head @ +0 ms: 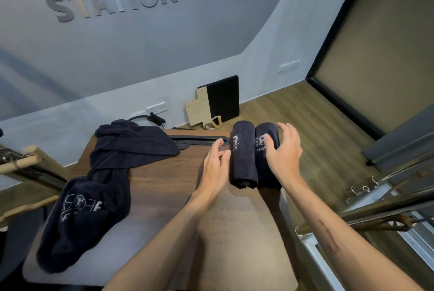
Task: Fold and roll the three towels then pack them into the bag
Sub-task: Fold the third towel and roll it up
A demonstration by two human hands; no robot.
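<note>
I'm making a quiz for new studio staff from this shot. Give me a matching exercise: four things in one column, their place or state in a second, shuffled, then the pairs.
Things
1. unrolled towel
2. two rolled towels
3. left hand
4. black pad

Places or states
A. leaning against the wall on the floor
B. side by side at the table's far right corner
C. lying crumpled on the table's left side
D. open, just left of the rolls

Pairs: 1-C, 2-B, 3-D, 4-A
</note>
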